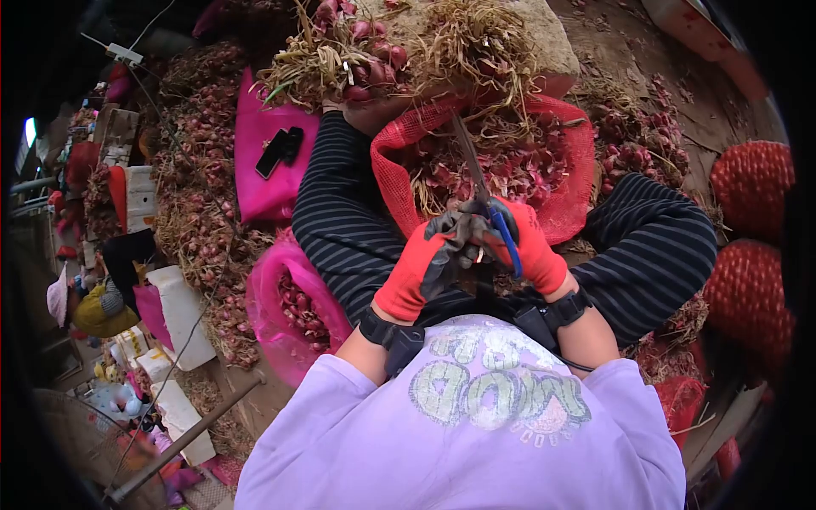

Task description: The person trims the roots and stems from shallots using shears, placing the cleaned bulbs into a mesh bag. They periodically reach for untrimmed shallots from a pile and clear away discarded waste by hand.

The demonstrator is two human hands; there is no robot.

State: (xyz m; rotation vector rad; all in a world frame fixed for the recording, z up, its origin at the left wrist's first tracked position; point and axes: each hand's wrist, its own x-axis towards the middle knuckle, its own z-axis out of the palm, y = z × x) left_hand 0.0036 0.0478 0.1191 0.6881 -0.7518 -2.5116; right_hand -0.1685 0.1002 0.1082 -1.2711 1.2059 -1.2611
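Note:
Both my hands wear red gloves with dark grey fingers and meet just above my lap. My right hand (531, 246) grips scissors (497, 223) with blue handles, blades pointing away from me over a red mesh sack (399, 183). My left hand (429, 259) is closed against the right one at the scissor handles; what it holds is hidden. The sack lies open between my knees and holds trimmed red shallots (510, 174) and dry stalks.
A pile of untrimmed shallots with straw tops (374, 51) lies beyond the sack. A pink bag of shallots (293, 310) sits by my left leg, a pink cushion with a black phone (276, 153) beyond. Full red mesh sacks (752, 191) stand right. White boxes (183, 314) lie left.

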